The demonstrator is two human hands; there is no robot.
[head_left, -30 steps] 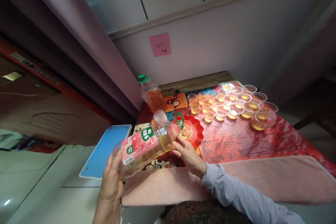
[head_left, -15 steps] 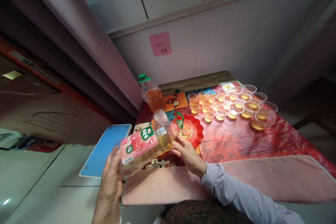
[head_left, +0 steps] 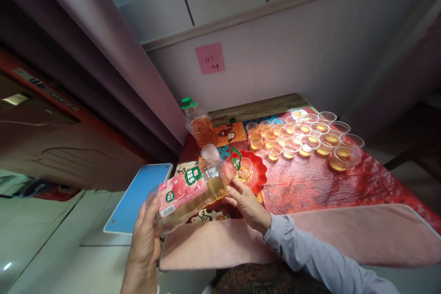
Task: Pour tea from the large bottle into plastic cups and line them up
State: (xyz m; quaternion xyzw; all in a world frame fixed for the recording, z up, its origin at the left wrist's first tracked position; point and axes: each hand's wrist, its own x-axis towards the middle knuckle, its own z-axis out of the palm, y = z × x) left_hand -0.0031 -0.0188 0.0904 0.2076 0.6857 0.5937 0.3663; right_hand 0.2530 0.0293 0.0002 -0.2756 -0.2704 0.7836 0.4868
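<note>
A large clear juice bottle (head_left: 186, 188) with a pink label lies tilted in my two hands, its neck pointing right. My left hand (head_left: 146, 229) is wrapped around the base. Near the neck, the fingers of my right hand (head_left: 246, 204) support the bottle from below. Pale yellow juice has gathered toward the neck end. Under the mouth, a clear plastic cup (head_left: 245, 168) stands in a red scalloped dish (head_left: 260, 172). A green handle ring (head_left: 236, 158) shows at the bottle's neck. Whether juice is flowing is hard to make out.
Several clear cups of juice (head_left: 291, 145) stand in rows on the red table cover (head_left: 306, 183). Behind my bottle are a green-capped bottle (head_left: 203, 129) of amber juice and a stack of clear cups (head_left: 211, 151). A blue board (head_left: 138, 197) is at the left, a pink cloth strip (head_left: 344, 234) along the front.
Almost nothing differs. Both hands keep the bottle tilted over the cup in the red dish, and the view has shifted very slightly.
</note>
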